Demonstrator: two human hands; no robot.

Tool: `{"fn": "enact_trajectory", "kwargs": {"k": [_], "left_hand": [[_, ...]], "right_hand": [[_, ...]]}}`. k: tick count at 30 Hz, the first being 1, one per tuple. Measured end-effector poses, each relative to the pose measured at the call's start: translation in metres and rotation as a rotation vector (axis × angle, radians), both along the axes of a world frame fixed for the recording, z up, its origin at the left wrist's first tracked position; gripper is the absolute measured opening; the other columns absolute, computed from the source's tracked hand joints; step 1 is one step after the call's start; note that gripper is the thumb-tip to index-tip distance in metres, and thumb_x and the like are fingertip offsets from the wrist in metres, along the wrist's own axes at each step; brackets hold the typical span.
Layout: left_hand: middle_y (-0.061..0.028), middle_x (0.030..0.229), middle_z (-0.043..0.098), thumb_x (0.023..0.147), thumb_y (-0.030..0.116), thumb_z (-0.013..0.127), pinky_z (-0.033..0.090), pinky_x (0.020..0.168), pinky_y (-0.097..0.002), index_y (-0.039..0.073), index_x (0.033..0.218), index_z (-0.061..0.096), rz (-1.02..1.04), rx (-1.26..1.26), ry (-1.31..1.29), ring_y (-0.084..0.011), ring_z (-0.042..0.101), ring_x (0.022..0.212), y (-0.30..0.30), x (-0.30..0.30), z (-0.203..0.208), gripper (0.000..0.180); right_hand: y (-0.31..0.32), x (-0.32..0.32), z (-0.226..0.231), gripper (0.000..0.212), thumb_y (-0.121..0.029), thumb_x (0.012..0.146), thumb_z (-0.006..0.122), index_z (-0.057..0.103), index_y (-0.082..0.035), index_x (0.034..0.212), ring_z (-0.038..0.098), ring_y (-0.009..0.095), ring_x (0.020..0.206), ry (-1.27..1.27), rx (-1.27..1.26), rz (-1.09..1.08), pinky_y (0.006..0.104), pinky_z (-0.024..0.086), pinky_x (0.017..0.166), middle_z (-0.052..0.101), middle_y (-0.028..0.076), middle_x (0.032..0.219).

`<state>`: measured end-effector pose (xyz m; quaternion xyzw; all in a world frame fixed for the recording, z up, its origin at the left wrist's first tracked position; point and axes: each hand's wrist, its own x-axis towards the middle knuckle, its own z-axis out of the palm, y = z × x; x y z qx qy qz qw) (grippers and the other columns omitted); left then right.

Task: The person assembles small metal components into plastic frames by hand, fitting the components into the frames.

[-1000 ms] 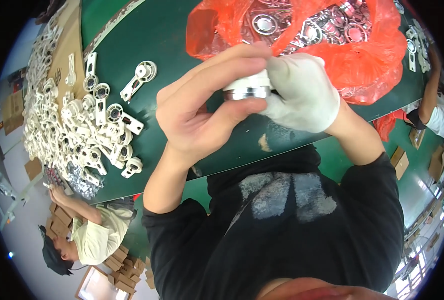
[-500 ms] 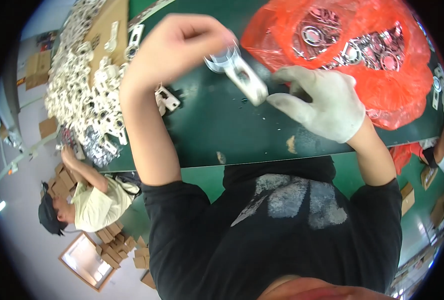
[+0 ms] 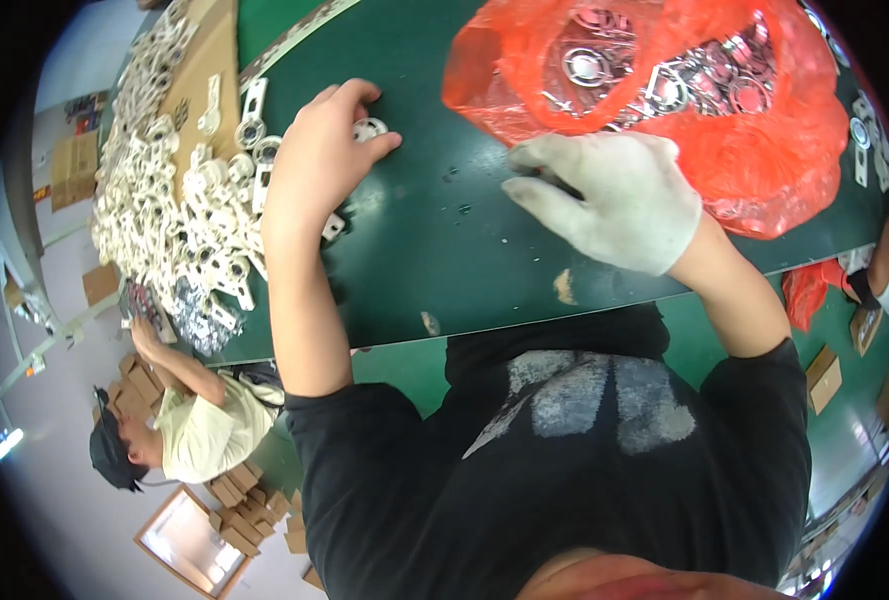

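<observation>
My bare left hand [image 3: 319,150] is over the left part of the dark green table, its thumb and forefinger apart. Between them shows the round end of a white part [image 3: 369,128]; the rest is hidden by the hand, and a firm hold is not visible. By my left wrist, the end of another white part [image 3: 334,228] pokes out. In a white glove, my right hand [image 3: 604,200] hovers in front of a red plastic bag [image 3: 494,75]. Its thumb and forefinger are slightly apart, with nothing visible between them.
White bar-shaped parts with round ends [image 3: 189,210] are heaped at the left beside a cardboard sheet [image 3: 199,80]. The bag holds shiny metal rings [image 3: 669,92] and small pieces. More parts [image 3: 861,150] lie at the far right. A person [image 3: 214,410] works at the left.
My left hand has moved left and down, away from my right hand. The white part it pinched earlier is no longer beside the glove. My right hand has shifted slightly left.
</observation>
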<state>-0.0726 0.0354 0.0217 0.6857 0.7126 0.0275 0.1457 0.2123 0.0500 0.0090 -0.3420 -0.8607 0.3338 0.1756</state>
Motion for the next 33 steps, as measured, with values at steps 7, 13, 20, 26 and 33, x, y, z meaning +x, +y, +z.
{"fn": "enact_trajectory", "kwargs": {"k": [7,13,20,26,33], "left_hand": [[-0.0112,0.127,0.06,0.085,-0.007,0.075,0.053,0.099,-0.0347,-0.005,0.122,0.063,-0.205,0.301,-1.206,-0.0206,0.064,0.112,-0.015,0.05,0.024,0.039],[-0.0066,0.118,0.07,0.106,0.011,0.056,0.053,0.081,-0.0248,-0.001,0.127,0.062,-0.241,0.486,-1.237,-0.0128,0.066,0.101,0.032,0.114,-0.013,0.025],[-0.0026,0.106,0.07,0.087,0.014,0.071,0.058,0.083,-0.0375,0.016,0.108,0.073,-0.31,0.501,-0.186,-0.0241,0.069,0.101,0.051,0.133,-0.052,0.021],[-0.0012,0.1,0.069,0.08,0.023,0.08,0.058,0.073,-0.0374,0.014,0.104,0.07,-0.301,0.623,-0.38,-0.0244,0.07,0.092,0.043,0.116,-0.035,0.028],[-0.0085,0.115,0.068,0.07,0.008,0.089,0.053,0.065,-0.0271,0.005,0.124,0.069,-0.401,0.666,-0.491,-0.018,0.065,0.088,-0.01,0.073,-0.004,0.057]], "right_hand": [[0.008,-0.006,-0.019,0.065,-0.019,0.079,0.086,0.055,-0.001,0.134,0.067,0.036,0.108,0.514,0.306,-0.085,0.0417,0.054,0.097,0.067,0.017,0.114],[0.016,0.011,0.017,0.034,-0.032,0.096,0.071,0.071,-0.003,0.114,0.066,0.009,0.076,0.611,-0.454,-0.498,0.028,0.054,0.069,0.071,0.004,0.083],[0.026,0.012,0.016,0.015,-0.019,0.102,0.06,0.061,-0.005,0.11,0.05,0.006,0.058,0.925,-0.427,-0.686,0.0217,0.039,0.053,0.056,-0.002,0.073],[0.029,0.016,0.013,0.014,-0.014,0.098,0.067,0.065,-0.002,0.104,0.057,0.006,0.069,0.652,-0.324,-0.638,0.0232,0.046,0.062,0.062,-0.001,0.079],[0.015,0.008,0.0,0.028,-0.034,0.089,0.074,0.076,-0.014,0.107,0.072,0.033,0.072,0.039,0.055,-0.379,0.0421,0.057,0.061,0.071,0.014,0.074]]}}
